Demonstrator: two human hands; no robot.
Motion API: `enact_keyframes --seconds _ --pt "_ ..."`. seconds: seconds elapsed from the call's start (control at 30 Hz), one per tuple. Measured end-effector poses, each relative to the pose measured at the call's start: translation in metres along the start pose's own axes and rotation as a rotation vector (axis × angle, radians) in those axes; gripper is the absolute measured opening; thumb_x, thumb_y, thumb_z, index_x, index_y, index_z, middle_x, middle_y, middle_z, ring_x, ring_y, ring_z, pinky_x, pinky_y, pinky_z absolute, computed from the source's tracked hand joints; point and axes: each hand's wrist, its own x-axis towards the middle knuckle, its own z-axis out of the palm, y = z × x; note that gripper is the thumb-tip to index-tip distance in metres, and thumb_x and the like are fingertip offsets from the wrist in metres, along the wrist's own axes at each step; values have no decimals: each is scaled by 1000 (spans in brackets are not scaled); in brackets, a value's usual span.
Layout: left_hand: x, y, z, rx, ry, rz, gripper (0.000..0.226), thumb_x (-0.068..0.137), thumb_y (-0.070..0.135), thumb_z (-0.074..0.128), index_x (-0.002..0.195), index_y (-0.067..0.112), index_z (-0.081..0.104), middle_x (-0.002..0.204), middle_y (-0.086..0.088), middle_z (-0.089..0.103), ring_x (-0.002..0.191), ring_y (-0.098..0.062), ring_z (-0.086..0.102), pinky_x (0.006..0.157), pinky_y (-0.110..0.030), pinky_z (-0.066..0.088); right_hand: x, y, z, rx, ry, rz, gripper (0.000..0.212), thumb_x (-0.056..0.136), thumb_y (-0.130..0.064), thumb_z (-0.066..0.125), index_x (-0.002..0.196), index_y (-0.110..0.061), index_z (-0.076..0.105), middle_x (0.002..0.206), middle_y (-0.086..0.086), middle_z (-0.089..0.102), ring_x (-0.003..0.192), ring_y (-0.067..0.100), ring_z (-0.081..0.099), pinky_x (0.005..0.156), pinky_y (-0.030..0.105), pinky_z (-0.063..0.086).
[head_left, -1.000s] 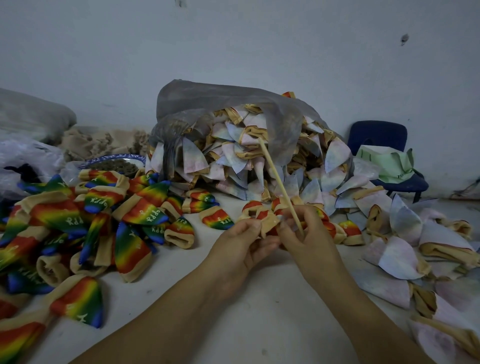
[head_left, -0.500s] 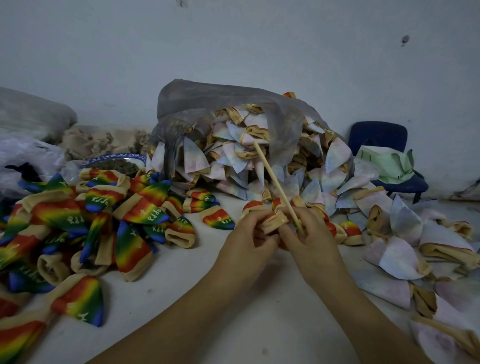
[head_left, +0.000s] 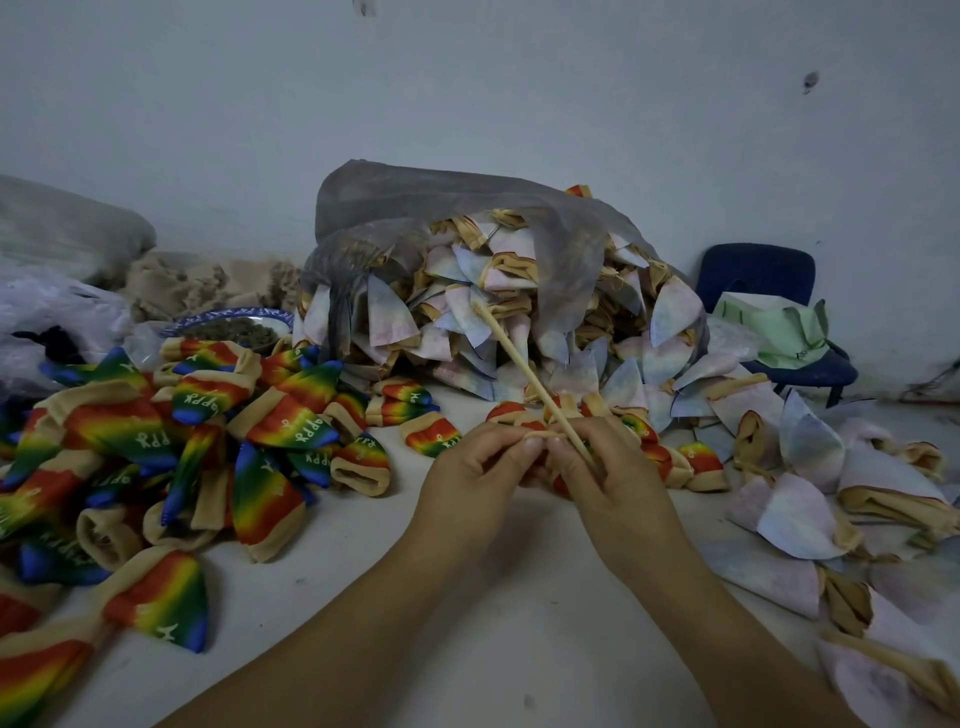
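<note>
From where I stand, the open room is the bare table (head_left: 322, 561) near the front edge, around the forearms. Rainbow pieces (head_left: 156, 441) crowd its left side; pale pieces (head_left: 800, 519) hem in the right. The bulging grey bag (head_left: 457, 228) blocks the far side. In the middle, left hand (head_left: 467, 488) and right hand (head_left: 618, 483) pinch a fabric piece (head_left: 535, 427), the stick (head_left: 519, 364) slanting up toward the bag.

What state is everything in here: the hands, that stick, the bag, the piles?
Left hand: pinching the cloth piece's tan rim.
Right hand: gripping stick and cloth piece.
Cloth piece: held between both hands, mostly hidden.
Stick: tilted, lower end gripped.
Plastic bag: open, spilling pale pieces.
Rainbow pieces: heaped loose on the table.
</note>
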Motion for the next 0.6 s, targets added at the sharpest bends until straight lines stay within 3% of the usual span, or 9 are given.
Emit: enact_keyframes --seconds 0.13,0.23,0.37,0.47,0.6 --pt "0 -3 4 -112 -6 -132 19 96 22 60 91 30 77 100 7 75 97 -10 69 96 -36 54 -1 3 5 -129 41 -16 14 95 -29 51 101 -25 63 97 -19 48 99 -28 36 71 3 38" --pt "0 -4 6 -266 -8 -187 18 95 21 61 91 25 78 104 2 75 103 -12 69 99 -35 51 0 -1 5 -179 77 -7 22 93 -39 48 106 -28 63 100 -19 47 92 -10 46 63 10 39" --pt "-1 -3 6 -544 -18 -250 20 82 27 67 93 16 79 111 -8 74 108 -18 68 91 -27 54 -1 -2 5 -177 136 70 38 86 -50 53 117 -29 57 112 -17 40 95 -1 47 64 12 38" --pt "1 -2 6 -717 -12 -302 29 79 21 67 101 4 75 113 -15 72 105 -20 70 85 -23 56 -3 -2 9 -131 168 185 47 79 -59 54 118 -32 50 118 -14 39 90 -4 48 66 19 41" --pt "1 -1 6 -816 -23 -345 29 79 17 67 102 1 73 109 -14 73 97 -17 72 77 -20 56 -4 -3 14 -54 225 249 33 80 -56 58 105 -39 46 112 -11 46 90 4 52 67 24 47"
